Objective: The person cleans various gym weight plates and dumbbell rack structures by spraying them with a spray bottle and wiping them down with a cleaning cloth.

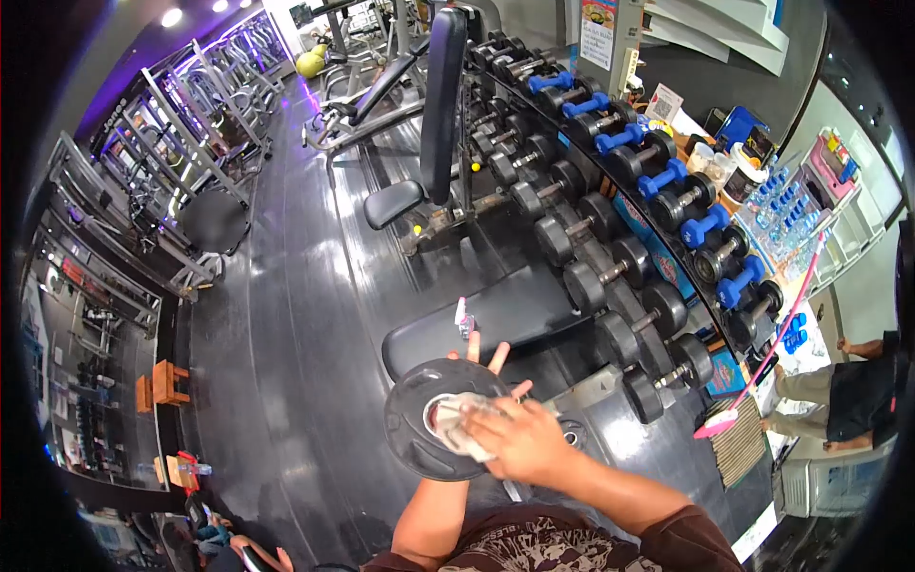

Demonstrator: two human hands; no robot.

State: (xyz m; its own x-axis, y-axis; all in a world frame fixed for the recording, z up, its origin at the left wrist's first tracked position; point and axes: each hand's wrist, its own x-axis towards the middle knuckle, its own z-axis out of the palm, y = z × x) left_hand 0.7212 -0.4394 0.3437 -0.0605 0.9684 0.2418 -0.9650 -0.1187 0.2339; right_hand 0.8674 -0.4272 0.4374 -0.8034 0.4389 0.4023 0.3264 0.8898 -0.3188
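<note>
A round black weight plate (410,419) is held up in front of my body, with a metal-ringed hole at its middle. My left hand (475,347) supports it from behind; only some spread fingertips show past the far rim, and the palm is hidden. My right hand (524,440) presses a crumpled whitish cloth (459,429) against the plate's centre, fingers bent over the cloth. Just beyond the plate, a small pink-and-white spray bottle (463,315) is on a black padded bench (515,310).
A rack (620,167) of black and blue dumbbells runs along the right. Past the bench stands an upright-backed exercise seat (443,105). A pink-handled broom (777,334) leans at right, near a person (858,391). A wooden stool (170,381) is at left, beside a mirror.
</note>
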